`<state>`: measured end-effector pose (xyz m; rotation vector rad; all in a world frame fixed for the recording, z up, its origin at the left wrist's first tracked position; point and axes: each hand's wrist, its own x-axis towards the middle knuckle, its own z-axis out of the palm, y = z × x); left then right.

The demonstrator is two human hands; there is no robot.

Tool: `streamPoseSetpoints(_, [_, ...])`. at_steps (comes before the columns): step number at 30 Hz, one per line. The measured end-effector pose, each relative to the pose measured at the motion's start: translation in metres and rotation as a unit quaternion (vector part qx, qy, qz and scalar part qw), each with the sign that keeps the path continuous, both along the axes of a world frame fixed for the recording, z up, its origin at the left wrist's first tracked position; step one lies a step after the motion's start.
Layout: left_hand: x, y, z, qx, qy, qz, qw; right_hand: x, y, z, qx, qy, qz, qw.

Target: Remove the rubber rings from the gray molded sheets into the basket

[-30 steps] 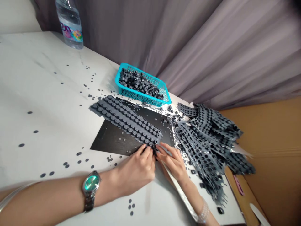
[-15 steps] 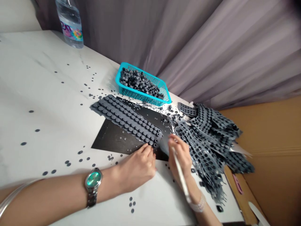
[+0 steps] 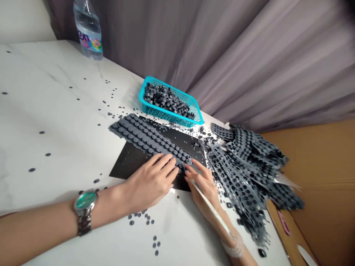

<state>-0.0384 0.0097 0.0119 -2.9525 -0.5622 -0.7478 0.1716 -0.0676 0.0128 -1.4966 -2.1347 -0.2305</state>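
Observation:
A grey rubber sheet (image 3: 149, 136) with rows of round raised caps lies slantwise across a black mat (image 3: 122, 162). My left hand (image 3: 148, 183), a watch on its wrist, rests with outstretched fingers on the sheet's near edge. At the sheet's right end is my right hand (image 3: 205, 188), its thumb and forefinger touching or very close to the corner caps. A slim pale pen-like tool (image 3: 212, 210) is held in that hand, slanting back along the wrist; its working tip is hidden, so its exact kind cannot be told.
Behind the mat stands a turquoise basket (image 3: 172, 111) of small dark rubber pieces. Perforated rubber sheets (image 3: 244, 166) are heaped at the right. Small black discs (image 3: 155, 244) lie scattered over the white table (image 3: 63, 122). A water bottle (image 3: 90, 37) stands at the back left, before a curtain.
My left hand has shifted left and up onto the sheet, its fingers straighter. My right hand has come in to the sheet's right end, still with the tool. The view has shifted slightly.

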Motion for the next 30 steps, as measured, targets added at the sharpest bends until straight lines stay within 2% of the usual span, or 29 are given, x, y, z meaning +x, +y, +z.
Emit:
streamPoseSetpoints(5, [-0.002, 0.01, -0.001, -0.035, 0.017, -0.038, 0.999, 0.0, 0.007, 0.0, 0.019, -0.03, 0.02, 0.999])
streamPoseSetpoints(11, [0.0, 0.008, -0.005, -0.071, 0.026, -0.039, 0.996, 0.001, 0.007, -0.001, 0.028, -0.04, 0.046, 0.998])
streamPoseSetpoints(18, [-0.002, 0.008, -0.007, -0.07, 0.031, -0.043, 0.996, 0.006, 0.009, 0.0, 0.032, -0.066, 0.059, 0.996])
streamPoseSetpoints(24, [-0.002, 0.007, -0.008, -0.066, 0.032, -0.042, 0.996, 0.006, 0.008, -0.001, -0.005, -0.096, 0.082, 0.992])
streamPoseSetpoints(27, [-0.002, 0.007, -0.007, -0.067, 0.036, -0.038, 0.996, 0.004, 0.011, -0.003, -0.011, -0.09, 0.058, 0.994])
streamPoseSetpoints(30, [-0.002, 0.006, -0.007, -0.07, 0.036, -0.036, 0.996, 0.012, 0.014, -0.004, 0.047, -0.051, -0.045, 0.997])
